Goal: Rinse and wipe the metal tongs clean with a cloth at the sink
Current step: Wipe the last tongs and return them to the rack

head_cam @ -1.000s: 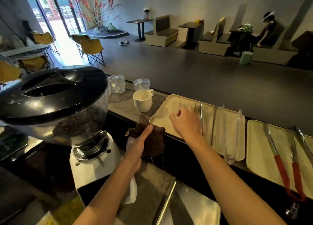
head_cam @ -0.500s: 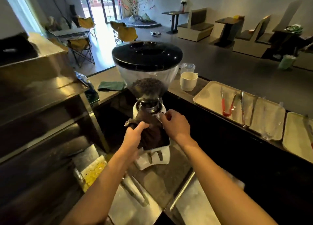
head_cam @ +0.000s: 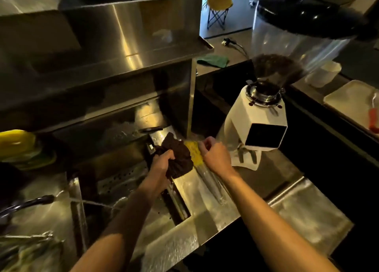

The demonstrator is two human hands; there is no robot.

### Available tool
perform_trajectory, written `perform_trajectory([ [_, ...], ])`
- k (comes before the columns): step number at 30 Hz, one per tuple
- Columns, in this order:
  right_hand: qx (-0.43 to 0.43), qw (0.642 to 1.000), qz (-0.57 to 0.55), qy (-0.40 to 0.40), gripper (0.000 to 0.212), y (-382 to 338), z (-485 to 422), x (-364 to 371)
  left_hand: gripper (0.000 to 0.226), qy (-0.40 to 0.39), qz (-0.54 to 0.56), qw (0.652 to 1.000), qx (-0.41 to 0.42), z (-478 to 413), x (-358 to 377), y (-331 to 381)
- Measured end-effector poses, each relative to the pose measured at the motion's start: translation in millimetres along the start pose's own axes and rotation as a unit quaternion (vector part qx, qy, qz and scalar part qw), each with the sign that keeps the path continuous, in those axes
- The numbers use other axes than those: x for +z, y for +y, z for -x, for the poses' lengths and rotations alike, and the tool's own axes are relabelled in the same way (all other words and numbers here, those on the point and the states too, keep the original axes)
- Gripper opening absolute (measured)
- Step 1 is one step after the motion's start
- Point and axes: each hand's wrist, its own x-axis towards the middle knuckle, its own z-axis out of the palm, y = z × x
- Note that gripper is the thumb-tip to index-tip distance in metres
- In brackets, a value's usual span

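My left hand point(head_cam: 162, 163) grips a bunched dark brown cloth point(head_cam: 179, 156) over the right rim of the steel sink point(head_cam: 123, 181). My right hand point(head_cam: 215, 156) is just right of the cloth, apart from it, with its fingers curled shut; I see nothing in it. Between the hands a yellow sponge point(head_cam: 192, 150) lies on the sink ledge. Below my right hand a long shiny item point(head_cam: 211, 184), possibly tongs, lies on the ledge. Red-handled tongs point(head_cam: 373, 119) lie on a beige tray point(head_cam: 344, 99) at the far right.
A faucet point(head_cam: 30, 203) at the left sends a thin water stream point(head_cam: 92, 203) into the basin. A white coffee grinder point(head_cam: 262, 116) stands just right of my hands. A green cloth point(head_cam: 213, 60) and a white cup point(head_cam: 324, 75) sit on the back counter. Steel shelving rises behind the sink.
The view swung left and down from the tray counter to the sink. My right hand left the tray, touched the cloth, then let go of it. Both hands lowered to the sink ledge.
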Motion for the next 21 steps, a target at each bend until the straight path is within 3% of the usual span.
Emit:
perform_trajectory([
  [2,0.007,1.000,-0.003,-0.003,0.022,6,-1,19,0.060,-0.007,0.006,1.000,-0.023,-5,-12,-11],
  [5,0.041,0.999,0.026,-0.018,0.021,17,-11,42,0.028,-0.015,0.037,0.998,-0.040,-2,-11,-16],
  [7,0.030,0.999,0.033,-0.005,0.022,30,-14,53,0.018,-0.033,0.062,0.996,-0.050,-12,-11,-24],
  [12,0.060,0.997,0.051,-0.015,0.028,72,-29,76,0.024,0.030,-0.025,0.997,-0.068,-42,-2,-50],
  [16,0.080,0.991,0.094,-0.053,0.039,100,-47,93,0.008,0.112,-0.066,0.990,-0.056,-60,18,-70],
  [19,0.055,0.987,0.141,-0.048,0.052,115,-55,103,0.008,0.095,-0.058,0.992,-0.062,-70,23,-82],
  [21,0.042,0.981,0.183,-0.053,0.057,125,-57,107,0.015,0.032,-0.012,0.996,-0.077,-73,25,-86],
])
